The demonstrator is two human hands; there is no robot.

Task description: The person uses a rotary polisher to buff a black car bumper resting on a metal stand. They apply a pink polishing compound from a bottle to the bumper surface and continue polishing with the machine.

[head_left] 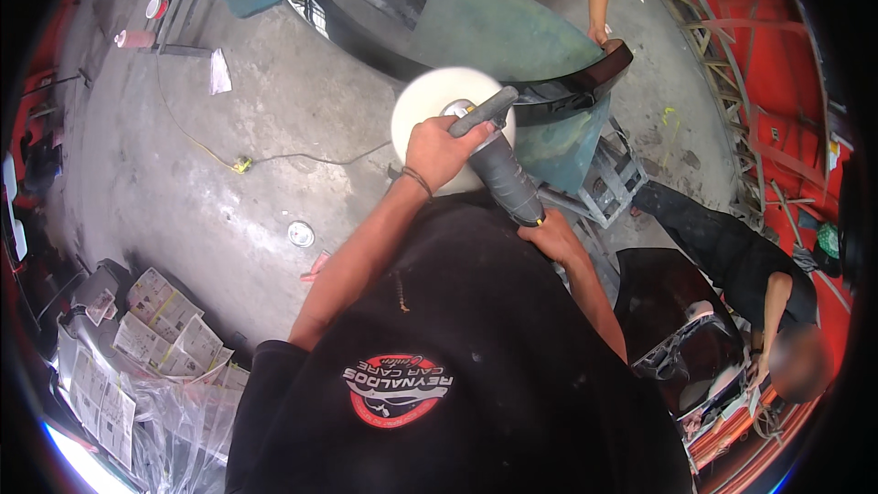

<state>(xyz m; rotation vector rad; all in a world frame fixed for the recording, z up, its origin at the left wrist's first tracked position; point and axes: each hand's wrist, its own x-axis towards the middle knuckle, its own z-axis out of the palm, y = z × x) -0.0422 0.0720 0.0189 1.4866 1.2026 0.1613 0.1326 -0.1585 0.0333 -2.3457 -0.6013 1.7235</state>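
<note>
An electric car polisher with a large round white pad is held in front of my body by both hands. My left hand is closed around its dark front handle. At the rear of the dark body, my right hand grips the end, its fingers partly hidden. Just beyond the pad runs a long, curved, glossy black car bumper, whose near edge the pad overlaps in view. Whether the pad touches it, I cannot tell.
Another person's hand rests at the bumper's right end. Green panels lie under it, beside a metal stand. A cord crosses the concrete floor at left. A second person works at right by a dark panel.
</note>
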